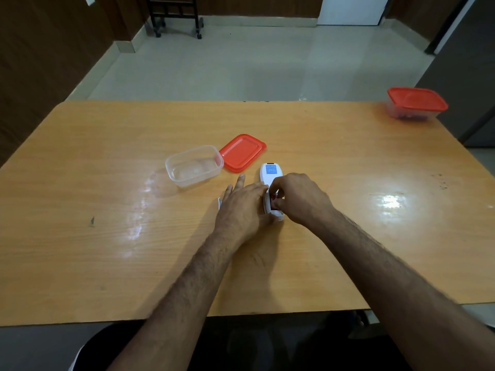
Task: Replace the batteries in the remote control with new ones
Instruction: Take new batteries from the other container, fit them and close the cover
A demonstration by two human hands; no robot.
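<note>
Glossy wood table (107, 183), pale tiled floor (241, 62) beyond. Left hand (242, 202) flat, steadying remote (269, 174); right hand (297, 196) pinches at its battery bay.

Plain indoor room, institutional or office-like, with a work table.

A laminated wood-grain table (107, 183) stands on a pale tiled floor (241, 68) with a light skirting strip. Dark wood-panelled walls (40, 62) enclose the left and far sides. A black wheeled rack (174, 14) stands against the far wall beside a white door or panel (351, 9). Plastic food containers with red lids (416, 101) sit on the table. The exact room type cannot be determined.
</note>
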